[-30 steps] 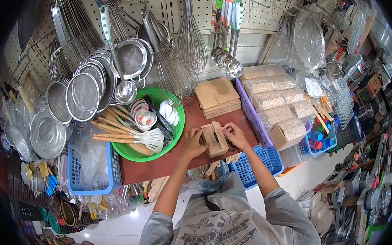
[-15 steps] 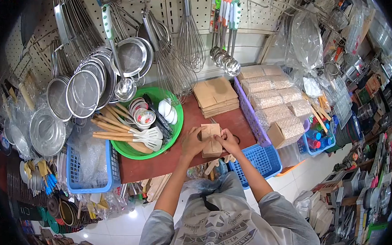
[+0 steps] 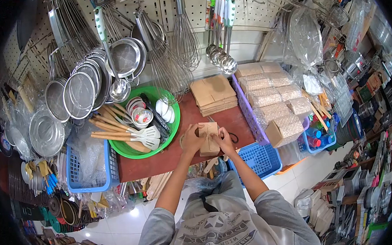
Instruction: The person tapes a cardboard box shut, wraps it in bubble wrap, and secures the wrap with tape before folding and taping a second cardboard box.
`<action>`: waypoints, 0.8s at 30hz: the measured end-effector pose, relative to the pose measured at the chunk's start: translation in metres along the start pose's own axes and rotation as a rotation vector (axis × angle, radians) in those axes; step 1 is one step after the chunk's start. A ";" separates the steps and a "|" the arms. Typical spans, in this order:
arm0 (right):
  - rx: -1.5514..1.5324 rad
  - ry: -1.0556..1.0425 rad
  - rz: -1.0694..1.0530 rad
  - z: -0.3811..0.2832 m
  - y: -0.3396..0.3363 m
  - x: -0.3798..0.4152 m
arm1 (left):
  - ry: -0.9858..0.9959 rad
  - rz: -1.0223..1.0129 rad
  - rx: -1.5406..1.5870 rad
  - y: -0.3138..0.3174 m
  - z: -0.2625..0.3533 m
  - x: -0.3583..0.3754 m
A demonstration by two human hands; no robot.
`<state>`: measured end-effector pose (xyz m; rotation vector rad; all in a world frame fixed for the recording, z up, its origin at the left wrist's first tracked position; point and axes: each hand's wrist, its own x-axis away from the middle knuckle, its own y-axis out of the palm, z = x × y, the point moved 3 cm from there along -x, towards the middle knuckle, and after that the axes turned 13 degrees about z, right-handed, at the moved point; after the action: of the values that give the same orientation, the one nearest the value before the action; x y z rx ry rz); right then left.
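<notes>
Cardboard box (image 3: pixel 209 145) on the red-brown tabletop (image 3: pixel 246 127), and look, its top has gone from gaping to covered! A second ago a dark gap showed; now the flaps lie over it, so the closing looks well along. Left hand (image 3: pixel 192 141) is clamped round the left side; right hand (image 3: pixel 225 144) touches the right, though I can't tell whether its fingers pinch. Scissors (image 3: pixel 237 139) peek out beside it.

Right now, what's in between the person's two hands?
A small cardboard box, with the left hand and right hand on either side; the head view shows it.
</notes>
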<state>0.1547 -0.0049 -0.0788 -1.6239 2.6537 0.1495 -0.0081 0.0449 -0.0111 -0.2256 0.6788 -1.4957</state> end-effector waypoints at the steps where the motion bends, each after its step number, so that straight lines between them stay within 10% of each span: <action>1: 0.014 0.011 -0.010 0.006 -0.001 -0.002 | 0.012 0.002 0.018 0.002 -0.004 0.000; 24: 0.082 0.040 -0.094 0.018 -0.007 -0.020 | -0.003 -0.018 0.071 0.011 -0.013 -0.010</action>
<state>0.1697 0.0114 -0.0957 -1.7399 2.5678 0.0050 -0.0049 0.0594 -0.0248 -0.1803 0.6219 -1.5330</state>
